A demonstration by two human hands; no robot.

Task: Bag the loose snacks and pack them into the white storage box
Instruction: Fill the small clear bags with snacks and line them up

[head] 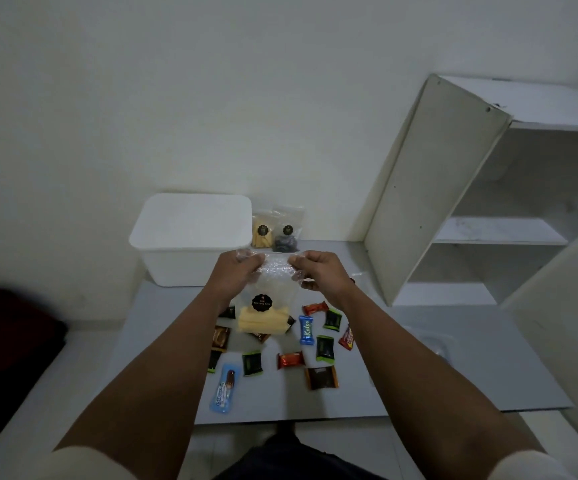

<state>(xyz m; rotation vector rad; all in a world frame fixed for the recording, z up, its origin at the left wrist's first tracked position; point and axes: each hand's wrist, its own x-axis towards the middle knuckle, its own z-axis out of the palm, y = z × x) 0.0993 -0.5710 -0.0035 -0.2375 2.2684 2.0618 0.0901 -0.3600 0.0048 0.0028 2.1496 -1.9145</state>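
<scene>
Both hands raised above the tabletop (454,358), pinching the top edge of a clear plastic bag (273,278): left hand (237,271) on the left corner, right hand (318,271) on the right corner, fingers curled round the plastic. Bag hanging down between the hands, with a round black sticker (262,302) on its front and pale yellow snack sticks (261,323) at the bottom.

Beyond the left hand, white storage box (190,237) with its lid on, at the far edge by the wall. Just right of the box and beyond both hands, two more filled bags leaning upright: one with yellow sticks (261,230), one with dark pieces (286,233).

Below and nearer than the hands, loose wrapped snacks scattered flat: a blue one (306,329), green ones (325,348), orange ones (291,359), a brown one (321,377), a long light-blue pack (224,389).

Right of the right hand, white shelf unit (488,220) standing open.
</scene>
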